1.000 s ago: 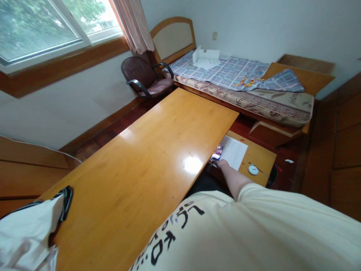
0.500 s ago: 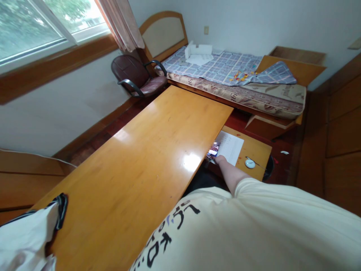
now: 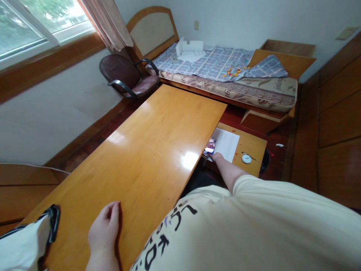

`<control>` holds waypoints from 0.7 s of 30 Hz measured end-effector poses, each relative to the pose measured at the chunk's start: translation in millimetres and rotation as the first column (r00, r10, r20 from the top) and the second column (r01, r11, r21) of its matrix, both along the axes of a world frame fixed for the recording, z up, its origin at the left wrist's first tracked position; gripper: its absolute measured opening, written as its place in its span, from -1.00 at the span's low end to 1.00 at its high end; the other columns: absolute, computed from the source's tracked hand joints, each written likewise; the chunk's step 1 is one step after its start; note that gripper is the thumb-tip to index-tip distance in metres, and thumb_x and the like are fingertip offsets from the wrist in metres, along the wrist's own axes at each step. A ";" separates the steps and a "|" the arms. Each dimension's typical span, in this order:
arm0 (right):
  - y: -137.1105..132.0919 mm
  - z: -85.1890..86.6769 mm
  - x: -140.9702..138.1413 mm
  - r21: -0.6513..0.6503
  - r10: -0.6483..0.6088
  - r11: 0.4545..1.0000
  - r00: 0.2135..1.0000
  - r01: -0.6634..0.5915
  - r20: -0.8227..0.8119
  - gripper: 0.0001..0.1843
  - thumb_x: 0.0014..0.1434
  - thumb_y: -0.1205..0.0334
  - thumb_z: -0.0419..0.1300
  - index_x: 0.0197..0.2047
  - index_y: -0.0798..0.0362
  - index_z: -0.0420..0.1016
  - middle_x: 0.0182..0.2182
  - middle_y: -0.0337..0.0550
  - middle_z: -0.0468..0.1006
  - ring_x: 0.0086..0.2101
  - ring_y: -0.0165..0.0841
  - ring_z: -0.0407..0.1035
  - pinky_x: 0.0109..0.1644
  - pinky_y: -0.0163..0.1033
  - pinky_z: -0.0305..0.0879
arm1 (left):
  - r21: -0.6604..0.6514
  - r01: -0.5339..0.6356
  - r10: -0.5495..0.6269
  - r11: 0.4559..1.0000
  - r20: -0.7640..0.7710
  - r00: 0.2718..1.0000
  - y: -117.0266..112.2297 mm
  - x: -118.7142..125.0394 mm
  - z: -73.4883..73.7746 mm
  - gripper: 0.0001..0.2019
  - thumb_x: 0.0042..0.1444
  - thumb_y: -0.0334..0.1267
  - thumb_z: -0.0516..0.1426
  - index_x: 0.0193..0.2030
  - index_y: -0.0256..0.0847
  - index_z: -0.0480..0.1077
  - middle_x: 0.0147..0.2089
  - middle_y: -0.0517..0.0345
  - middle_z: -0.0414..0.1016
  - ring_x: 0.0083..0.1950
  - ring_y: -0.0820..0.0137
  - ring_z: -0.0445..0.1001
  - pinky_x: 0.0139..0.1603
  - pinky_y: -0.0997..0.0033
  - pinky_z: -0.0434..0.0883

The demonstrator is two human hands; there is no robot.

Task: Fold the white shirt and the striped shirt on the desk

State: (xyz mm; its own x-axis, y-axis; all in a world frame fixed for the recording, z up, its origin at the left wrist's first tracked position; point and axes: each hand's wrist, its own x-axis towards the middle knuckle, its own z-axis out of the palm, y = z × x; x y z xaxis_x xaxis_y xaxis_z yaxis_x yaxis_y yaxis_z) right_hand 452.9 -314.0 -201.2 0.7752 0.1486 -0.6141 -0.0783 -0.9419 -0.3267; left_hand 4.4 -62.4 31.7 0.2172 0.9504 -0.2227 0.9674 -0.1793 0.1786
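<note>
My left hand (image 3: 104, 226) is over the near part of the yellow wooden table (image 3: 146, 150), its fingers curled in and the thumb tip close to them. What it holds, if anything, I cannot make out. Beyond the table's right edge, my right hand (image 3: 216, 156) is closed on the near end of a phone (image 3: 209, 150) with a lit screen; part of that grip is hidden. Under and beside the phone lies a printed white sheet (image 3: 229, 145) on a lower wooden surface (image 3: 255, 145). A round white object (image 3: 246, 159) sits right of the sheet.
A white cloth item with dark striped trim (image 3: 25, 241) lies at the table's near left. Behind the table stand a brown armchair (image 3: 121, 75) and a bed (image 3: 208, 64) bearing white foam pieces (image 3: 190, 46). Wooden cabinets (image 3: 338, 135) line the right side.
My left hand has come into view over the near part of the table. My right hand stays at the phone. The whole view has shifted slightly.
</note>
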 end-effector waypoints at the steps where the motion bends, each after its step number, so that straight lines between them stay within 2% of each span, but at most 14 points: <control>1: -0.3 0.5 0.5 0.002 -0.010 1.000 1.000 0.010 -0.013 -0.58 0.14 -0.04 0.23 -0.12 0.16 0.50 -0.13 0.02 0.54 -0.08 -0.18 0.43 -0.06 -0.20 0.34 | 0.001 0.000 0.000 1.000 -0.017 1.000 -0.1 0.4 -0.2 -0.64 0.16 0.07 -0.02 -0.12 -0.05 0.46 -0.11 0.11 0.57 -0.09 0.20 0.49 -0.31 0.36 0.34; 3: -1.0 1.6 2.5 0.007 -0.035 0.999 0.998 0.035 -0.058 -0.54 0.07 -0.10 0.27 -0.22 0.19 0.54 -0.21 0.09 0.57 -0.04 -0.12 0.43 -0.08 -0.27 0.31 | 0.003 -0.008 0.009 1.000 -0.036 0.999 0.1 1.6 0.4 -0.63 0.16 0.07 -0.02 -0.12 -0.05 0.46 -0.12 0.11 0.57 -0.11 0.20 0.49 -0.34 0.37 0.33; 6: -2.2 1.8 6.4 0.033 -0.067 0.997 0.991 0.072 -0.120 -0.51 0.09 -0.13 0.24 -0.25 0.21 0.55 -0.24 0.11 0.57 -0.05 -0.12 0.43 -0.07 -0.27 0.31 | 0.008 -0.019 0.019 1.000 -0.029 0.999 -0.2 3.8 1.4 -0.64 0.15 0.06 -0.01 -0.12 -0.05 0.46 -0.13 0.10 0.57 -0.13 0.21 0.49 -0.37 0.38 0.32; 11: -3.6 -2.0 9.3 0.065 -0.124 0.987 0.958 0.146 -0.258 -0.63 0.26 0.07 0.14 0.04 0.11 0.39 -0.01 -0.04 0.43 -0.10 -0.27 0.40 -0.05 -0.07 0.38 | 0.019 -0.021 0.022 1.000 -0.038 0.999 -1.4 4.1 1.6 -0.64 0.16 0.06 -0.03 -0.12 -0.04 0.46 -0.12 0.11 0.56 -0.12 0.21 0.48 -0.36 0.39 0.31; 15: -3.6 -5.5 8.9 0.056 -0.169 0.979 0.932 0.197 -0.322 -0.62 0.26 0.11 0.14 0.09 0.09 0.35 0.02 -0.04 0.40 -0.09 -0.27 0.38 -0.04 -0.05 0.39 | 0.031 -0.020 0.021 0.999 -0.018 1.000 -0.8 2.6 2.0 -0.65 0.15 0.04 0.00 -0.13 -0.07 0.47 -0.13 0.10 0.57 -0.12 0.21 0.48 -0.36 0.40 0.31; 18: -3.4 -6.7 9.1 0.054 -0.178 0.978 0.934 0.204 -0.309 -0.57 0.26 -0.04 0.10 -0.05 0.17 0.44 -0.16 -0.02 0.52 -0.23 -0.30 0.45 -0.16 -0.13 0.41 | 0.038 -0.007 0.007 0.999 -0.005 1.000 -1.0 3.2 3.1 -0.67 0.14 0.02 0.02 -0.15 -0.08 0.47 -0.16 0.09 0.57 -0.16 0.23 0.49 -0.39 0.41 0.30; 21: -3.6 -7.0 9.9 0.053 -0.155 0.983 0.951 0.175 -0.268 -0.39 0.15 -0.26 0.09 -0.36 0.21 0.52 -0.49 0.01 0.55 -0.44 -0.26 0.48 -0.33 -0.22 0.37 | 0.047 -0.001 0.001 0.999 -0.001 1.000 -2.3 5.0 4.5 -0.69 0.13 0.01 0.03 -0.16 -0.08 0.48 -0.19 0.09 0.57 -0.19 0.23 0.49 -0.41 0.42 0.30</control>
